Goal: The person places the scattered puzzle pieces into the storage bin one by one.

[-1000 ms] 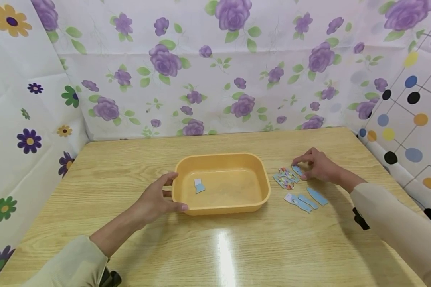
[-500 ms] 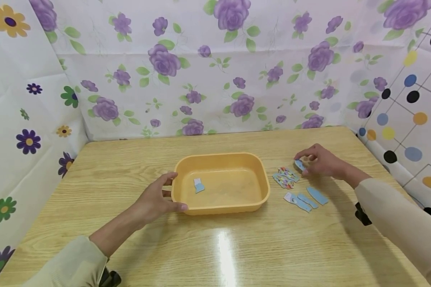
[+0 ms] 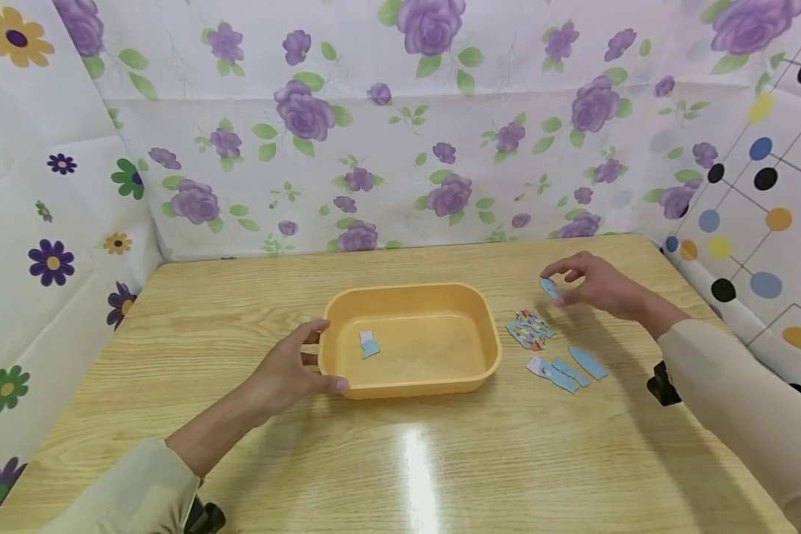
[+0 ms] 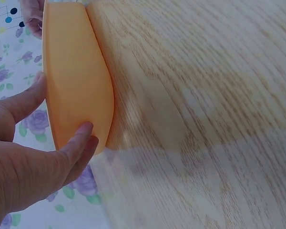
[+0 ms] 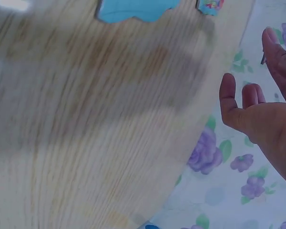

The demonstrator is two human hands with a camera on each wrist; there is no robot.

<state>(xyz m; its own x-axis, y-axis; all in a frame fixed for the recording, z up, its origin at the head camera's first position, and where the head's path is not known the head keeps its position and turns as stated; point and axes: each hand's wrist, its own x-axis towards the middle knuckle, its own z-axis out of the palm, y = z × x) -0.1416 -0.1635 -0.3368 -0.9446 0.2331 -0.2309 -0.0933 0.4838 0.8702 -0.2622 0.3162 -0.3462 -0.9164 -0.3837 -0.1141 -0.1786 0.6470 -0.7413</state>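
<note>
Right grip (image 3: 597, 285) is pinching a flat, blue piece (image 3: 547, 287) right of the orange, rectangular plastic tray (image 3: 414, 390), which left grip (image 3: 282, 373) is holding.

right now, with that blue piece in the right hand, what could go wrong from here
The right fingers pinch a thin blue piece seemingly by its ends, so it could slip. The colourful pieces lie just beside the orange tray; a low pass might knock them out of place. The left fingers are on the tray's end, so a sudden tug could slide its white-and-blue contents.
</note>
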